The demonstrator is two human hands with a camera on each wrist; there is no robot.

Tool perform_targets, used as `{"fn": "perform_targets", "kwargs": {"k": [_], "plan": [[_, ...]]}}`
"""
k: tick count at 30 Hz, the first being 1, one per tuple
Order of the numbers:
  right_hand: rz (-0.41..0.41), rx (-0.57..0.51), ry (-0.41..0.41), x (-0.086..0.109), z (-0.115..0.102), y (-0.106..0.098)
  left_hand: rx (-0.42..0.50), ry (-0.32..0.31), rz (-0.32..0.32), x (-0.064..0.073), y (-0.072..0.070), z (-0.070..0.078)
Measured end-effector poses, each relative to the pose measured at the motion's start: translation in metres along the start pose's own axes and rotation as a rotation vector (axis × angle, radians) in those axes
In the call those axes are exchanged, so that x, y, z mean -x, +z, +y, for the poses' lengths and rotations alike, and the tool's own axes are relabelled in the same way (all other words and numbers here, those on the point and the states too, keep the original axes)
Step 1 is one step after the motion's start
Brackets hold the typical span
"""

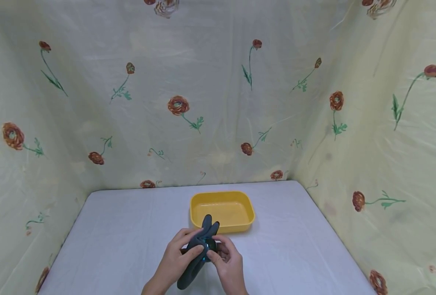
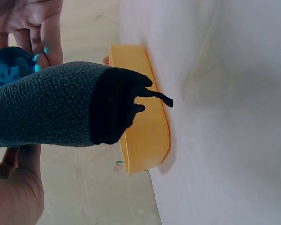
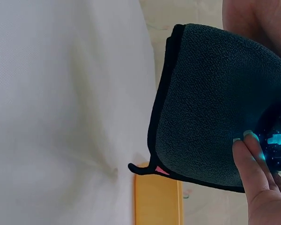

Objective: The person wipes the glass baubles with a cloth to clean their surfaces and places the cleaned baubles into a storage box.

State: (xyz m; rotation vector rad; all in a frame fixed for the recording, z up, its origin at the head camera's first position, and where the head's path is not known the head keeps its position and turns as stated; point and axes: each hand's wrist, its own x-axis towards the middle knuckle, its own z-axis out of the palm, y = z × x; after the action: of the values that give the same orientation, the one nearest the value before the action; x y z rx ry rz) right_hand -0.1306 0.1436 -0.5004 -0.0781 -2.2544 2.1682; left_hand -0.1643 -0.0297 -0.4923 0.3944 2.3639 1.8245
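A dark grey-blue fleecy cloth (image 1: pixel 191 273) with a black edge hangs folded over my left hand (image 1: pixel 176 256), which grips it with the thumb on top. Against the cloth sits a shiny dark-blue ball (image 1: pixel 211 244) with bright cyan shapes in it. My right hand (image 1: pixel 229 264) pinches this ball between thumb and fingers from the right. In the right wrist view, two fingertips lie along the side of the ball (image 3: pixel 273 147), next to the spread cloth (image 3: pixel 206 103). The left wrist view shows the cloth (image 2: pixel 51 105) end-on, partly covering the ball (image 2: pixel 10 70).
A yellow rectangular tub (image 1: pixel 223 227) stands on the white-covered table (image 1: pixel 129 241), just beyond both hands. Flower-patterned curtains (image 1: pixel 218 135) enclose the back and sides of the table. A thin black loop (image 3: pixel 143 169) dangles from the cloth's corner.
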Motion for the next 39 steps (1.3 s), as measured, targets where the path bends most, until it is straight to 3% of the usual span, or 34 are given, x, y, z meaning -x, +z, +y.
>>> {"fn": "perform_targets", "kwargs": {"k": [39], "plan": [[0.023, 0.032, -0.055, 0.0028, -0.0007, 0.0058, -0.026, -0.004, 0.002, 0.0000, -0.0018, -0.0013]]}}
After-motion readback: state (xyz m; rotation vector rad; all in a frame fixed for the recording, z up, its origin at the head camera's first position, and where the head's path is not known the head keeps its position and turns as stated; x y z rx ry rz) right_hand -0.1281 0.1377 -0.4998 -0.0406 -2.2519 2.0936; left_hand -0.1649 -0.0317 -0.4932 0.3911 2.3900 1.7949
